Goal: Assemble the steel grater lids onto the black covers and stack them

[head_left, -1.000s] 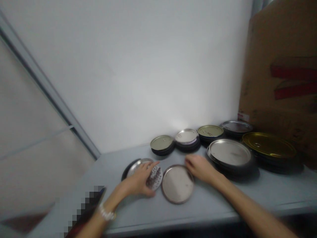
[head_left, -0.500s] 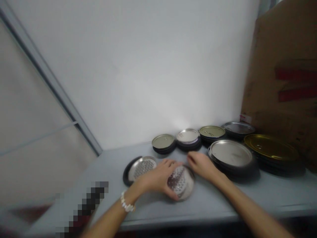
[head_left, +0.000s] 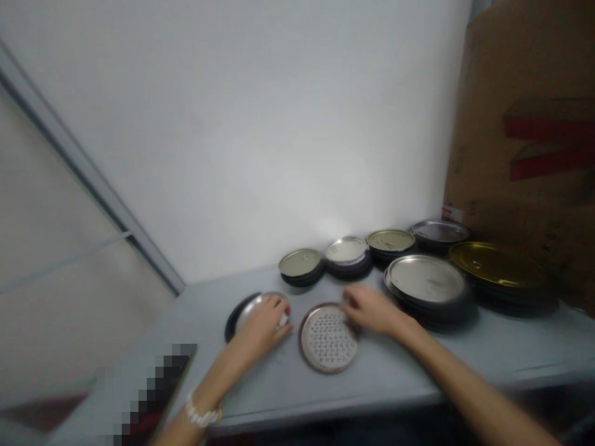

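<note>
A round metal grater disc [head_left: 330,337] lies flat on the table in front of me, its raised holes facing up. At its upper right edge is my right hand [head_left: 372,308], fingers curled closed; what they hold, if anything, is hidden. Further left, my left hand [head_left: 266,322] lies over a second round metal disc [head_left: 246,310] with a dark rim. Its thumb stands apart from the bent fingers. That hand covers most of the second disc, and a small pale patch shows between thumb and fingers.
Along the wall stand stacks of round lids: a pale one [head_left: 300,263], a silver one [head_left: 346,250] and a greenish one [head_left: 390,240]. Larger silver [head_left: 425,279] and gold [head_left: 499,265] stacks sit right. A cardboard box [head_left: 520,204] rises behind them on the grey table [head_left: 395,378].
My left hand has left the middle grater disc and moved left onto the second disc. The middle disc now shows fully. My right hand stays by its edge. The view has shifted slightly.
</note>
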Tool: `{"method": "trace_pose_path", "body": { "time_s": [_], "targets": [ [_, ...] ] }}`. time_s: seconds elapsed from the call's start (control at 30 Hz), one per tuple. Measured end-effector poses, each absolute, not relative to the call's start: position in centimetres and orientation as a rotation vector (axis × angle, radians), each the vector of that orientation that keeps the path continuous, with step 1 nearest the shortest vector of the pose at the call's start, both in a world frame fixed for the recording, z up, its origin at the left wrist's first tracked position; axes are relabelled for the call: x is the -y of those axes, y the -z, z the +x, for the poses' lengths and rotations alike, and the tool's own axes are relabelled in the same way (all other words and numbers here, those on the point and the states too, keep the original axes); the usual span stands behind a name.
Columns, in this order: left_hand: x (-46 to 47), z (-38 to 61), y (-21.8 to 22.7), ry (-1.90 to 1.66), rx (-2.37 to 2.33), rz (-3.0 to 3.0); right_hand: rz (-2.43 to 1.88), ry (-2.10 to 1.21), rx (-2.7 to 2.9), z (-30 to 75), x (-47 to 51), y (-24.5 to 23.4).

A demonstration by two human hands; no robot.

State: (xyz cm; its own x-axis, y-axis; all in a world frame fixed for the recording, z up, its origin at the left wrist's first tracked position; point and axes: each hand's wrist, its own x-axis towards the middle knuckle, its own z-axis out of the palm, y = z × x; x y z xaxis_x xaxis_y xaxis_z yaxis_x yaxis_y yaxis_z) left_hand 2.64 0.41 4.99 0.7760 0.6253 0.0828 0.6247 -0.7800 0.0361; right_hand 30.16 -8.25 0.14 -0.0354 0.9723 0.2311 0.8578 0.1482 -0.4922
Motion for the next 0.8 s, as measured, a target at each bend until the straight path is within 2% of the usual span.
{"method": "trace_pose_path", "body": {
  "time_s": [0.23, 0.8],
  "targets": [
    [0.2, -0.3, -3.5, 0.026, -1.185, 2.944, -1.61, -0.397, 1.996, 29.4, 8.3, 0.7],
    [-0.1, -2.0, -4.6, -0.293, -1.479, 3.001, -1.696, -0.168, 1.992, 27.8, 7.4, 1.7]
  ]
}}
